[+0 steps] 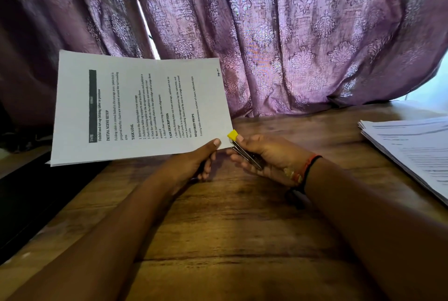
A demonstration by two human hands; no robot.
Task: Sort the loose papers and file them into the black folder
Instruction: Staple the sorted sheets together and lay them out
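My left hand point(196, 162) pinches the lower right corner of a thin set of printed sheets point(135, 106), held up above the wooden table with the text running sideways. My right hand point(269, 157) grips a small stapler point(244, 152) with a yellow tip; that tip sits right at the corner of the sheets, next to my left thumb. A stack of loose printed papers point(412, 152) lies on the table at the right edge. A black flat object point(29, 198), possibly the black folder, lies at the left; only part of it shows.
The wooden table point(230, 228) stretches toward me under both forearms. A purple patterned curtain point(266, 33) hangs close behind the table's far edge. Red and black bands circle my right wrist.
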